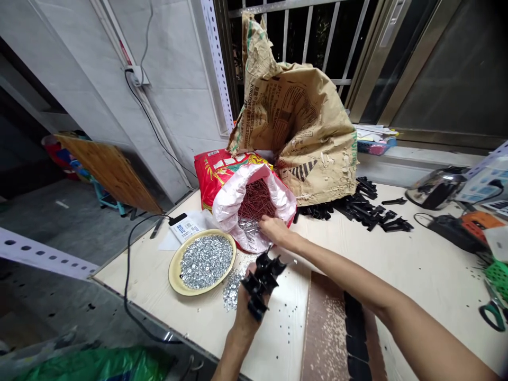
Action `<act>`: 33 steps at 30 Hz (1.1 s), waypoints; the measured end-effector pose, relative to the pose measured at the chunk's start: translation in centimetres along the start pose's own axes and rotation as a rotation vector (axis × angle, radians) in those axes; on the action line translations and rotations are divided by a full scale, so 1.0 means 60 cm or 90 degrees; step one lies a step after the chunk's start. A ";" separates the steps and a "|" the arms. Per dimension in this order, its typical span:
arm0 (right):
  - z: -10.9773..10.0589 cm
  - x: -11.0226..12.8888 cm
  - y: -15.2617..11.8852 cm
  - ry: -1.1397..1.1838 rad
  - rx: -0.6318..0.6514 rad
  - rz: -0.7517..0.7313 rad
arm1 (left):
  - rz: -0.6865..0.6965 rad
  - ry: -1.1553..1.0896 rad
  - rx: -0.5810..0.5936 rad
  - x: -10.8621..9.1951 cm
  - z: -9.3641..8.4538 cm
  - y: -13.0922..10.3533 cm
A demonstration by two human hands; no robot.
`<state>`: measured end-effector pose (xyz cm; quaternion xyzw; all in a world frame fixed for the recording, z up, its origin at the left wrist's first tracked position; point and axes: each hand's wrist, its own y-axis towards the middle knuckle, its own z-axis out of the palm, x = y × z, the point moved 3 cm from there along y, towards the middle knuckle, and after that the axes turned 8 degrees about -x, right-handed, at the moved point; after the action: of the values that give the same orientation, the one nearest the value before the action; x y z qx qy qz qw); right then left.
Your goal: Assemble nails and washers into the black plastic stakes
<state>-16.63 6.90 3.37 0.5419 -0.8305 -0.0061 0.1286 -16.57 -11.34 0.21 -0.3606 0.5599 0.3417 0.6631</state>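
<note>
Black clips (262,283) sit grasped in the left hand (245,312). The right hand (273,230) dips into a pink-lined sack (227,203), grip unclear, reddish screws (257,198) beyond its fingertips; left of both, a yellow bowl (174,278) holds washers (208,259).

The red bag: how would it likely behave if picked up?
The red bag would probably sag, since its rim is crumpled and folded back. It may be heavy for its size, given the rods piled inside. They might spill if tipped, as the bag gapes open.

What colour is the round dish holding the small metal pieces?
Pale yellow; the dish shows best in the head view.
</note>
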 end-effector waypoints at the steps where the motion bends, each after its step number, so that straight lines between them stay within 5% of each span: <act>1: 0.018 0.000 0.004 -0.013 0.001 0.004 | 0.013 0.012 0.017 -0.005 0.003 0.000; 4: 0.047 0.002 0.012 -0.040 -0.002 0.011 | 0.044 0.056 0.013 -0.016 0.006 0.004; 8: 0.034 0.001 0.011 -0.036 -0.025 0.013 | 0.027 0.078 0.005 -0.010 0.001 0.006; 12: -0.033 -0.003 -0.015 0.051 -0.151 0.011 | -0.005 0.019 0.017 0.002 -0.007 0.010; 16: -0.121 0.004 -0.074 0.411 -0.395 0.025 | -0.008 0.021 0.012 0.002 -0.006 0.016; 20: -0.150 0.034 -0.131 0.596 -0.435 0.037 | -0.024 0.056 0.015 -0.002 0.007 0.011; 29: -0.117 0.058 -0.166 0.483 -0.356 -0.011 | -0.027 0.073 0.026 0.000 0.015 0.003; 33: -0.125 0.017 -0.138 0.398 -0.448 0.014 | -0.023 0.110 -0.020 -0.008 -0.002 -0.008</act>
<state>-7.93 3.53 9.61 0.4324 -0.7053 -0.1223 0.5483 -16.30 -11.69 0.73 -0.4092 0.6032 0.3057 0.6126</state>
